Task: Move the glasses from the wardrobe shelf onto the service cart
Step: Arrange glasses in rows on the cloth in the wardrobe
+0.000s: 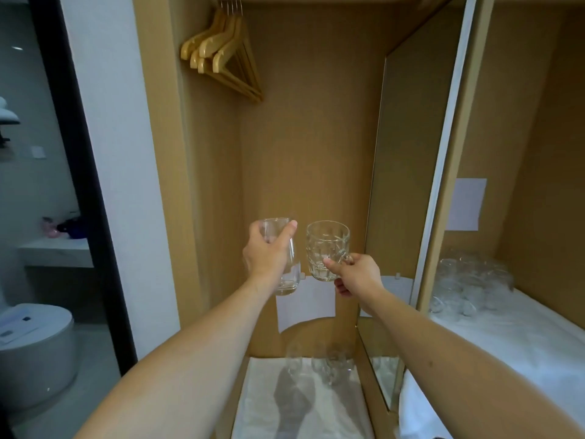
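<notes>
From the head camera we look into a wooden wardrobe. We hold both arms out in front of us.

Our left hand (267, 253) is wrapped around a smooth glass (285, 258). The fingers curl round its side and the thumb is near the rim. Our right hand (354, 274) pinches the handle of a bumpy glass mug (327, 248). Both are up in the air, side by side, just in front of the wardrobe's back wall. They are close to each other, and we cannot tell if they touch.

Below our hands is a shelf with a white cloth (272, 403) on it. Two or more glasses (319, 362) stand there near the back. They look blurry, so we cannot count them well.

To the right, past a mirror door (389, 217), there is another white cloth (519, 343) with a bunch of glasses (468, 289) at the back of it. We cannot tell whether this is another shelf or the cart.

Wooden hangers (221, 55) hang at the top. On the left, an open doorway shows a bathroom with a toilet (34, 350).

We think the job is partly done at best. Two glasses are in our hands and are not set down yet. More glasses are waiting on the shelf below.
</notes>
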Demonstrator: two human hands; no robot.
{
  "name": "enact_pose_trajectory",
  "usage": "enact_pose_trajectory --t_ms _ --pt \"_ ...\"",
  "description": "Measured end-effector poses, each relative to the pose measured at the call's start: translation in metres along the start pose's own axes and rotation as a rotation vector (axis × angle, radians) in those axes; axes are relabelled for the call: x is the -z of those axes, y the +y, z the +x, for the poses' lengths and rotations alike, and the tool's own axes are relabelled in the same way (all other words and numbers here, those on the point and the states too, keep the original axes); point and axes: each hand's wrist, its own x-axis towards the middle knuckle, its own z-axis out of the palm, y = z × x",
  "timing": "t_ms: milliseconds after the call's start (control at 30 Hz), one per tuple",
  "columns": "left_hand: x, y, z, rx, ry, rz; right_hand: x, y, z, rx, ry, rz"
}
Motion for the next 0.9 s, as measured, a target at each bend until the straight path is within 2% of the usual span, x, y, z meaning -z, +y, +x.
enact_pose_trajectory --t_ms 500,900 --pt "-0.056 0.031 -0.115 -0.001 0.034 0.101 0.113 0.035 -0.048 0.011 -0.141 0.052" --pt "-0.139 0.053 -0.21 -0.017 -0.036 0.123 0.238 0.079 -0.088 0.002 -0.049 0.03"
